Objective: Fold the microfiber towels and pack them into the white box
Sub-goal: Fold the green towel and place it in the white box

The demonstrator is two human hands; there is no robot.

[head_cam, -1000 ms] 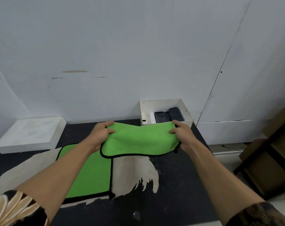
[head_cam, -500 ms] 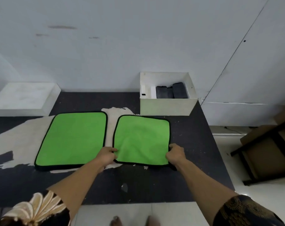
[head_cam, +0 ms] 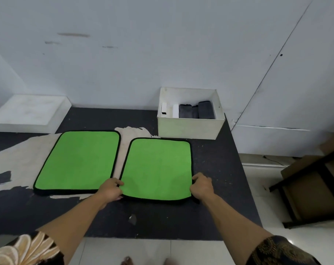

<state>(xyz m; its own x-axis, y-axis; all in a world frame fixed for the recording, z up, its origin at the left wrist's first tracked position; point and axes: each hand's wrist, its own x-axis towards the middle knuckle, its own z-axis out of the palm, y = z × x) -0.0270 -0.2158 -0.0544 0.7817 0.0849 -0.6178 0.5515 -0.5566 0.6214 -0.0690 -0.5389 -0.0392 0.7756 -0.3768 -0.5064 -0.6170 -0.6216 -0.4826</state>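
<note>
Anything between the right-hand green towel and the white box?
Nothing visible. Only bare table separates the right green towel from the white box, which is open-topped. Its right side holds dark folded towels. The left hand and right hand pinch the towel's near corners.

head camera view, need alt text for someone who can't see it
The left hand and right hand pinch the near corners of a green towel lying flat on a dark table. A second green towel lies flat to its left, and a white box behind holds folded dark cloths.
</note>
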